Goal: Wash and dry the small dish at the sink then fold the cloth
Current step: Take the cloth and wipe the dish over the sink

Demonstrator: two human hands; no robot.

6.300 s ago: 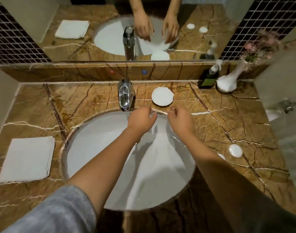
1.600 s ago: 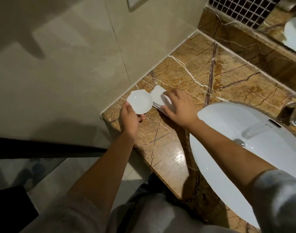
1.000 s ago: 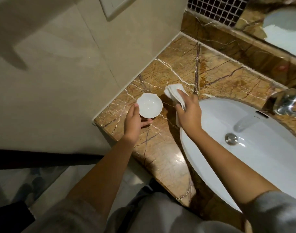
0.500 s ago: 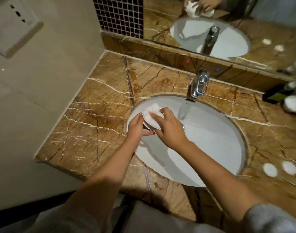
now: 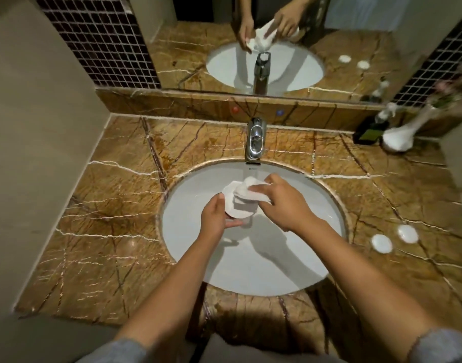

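Observation:
Over the white oval sink [image 5: 251,263], my left hand [image 5: 215,217] holds a small white dish [image 5: 234,209] by its lower left edge, tilted up towards me. My right hand [image 5: 283,203] presses a bunched white cloth [image 5: 248,188] against the dish's upper face. The cloth covers much of the dish. Both hands hang above the basin's back half, just in front of the chrome faucet [image 5: 254,138].
Brown marble counter [image 5: 114,205] surrounds the sink, with a beige wall on the left. Two small white dishes [image 5: 382,243] [image 5: 407,233] lie at the right. A dark soap bottle [image 5: 370,128] and white vase [image 5: 397,138] stand back right. A mirror lies behind.
The cloth was lifted off the counter at the left and brought with the dish over the sink. My right hand now rubs the cloth on the dish; the view has swung back to centre.

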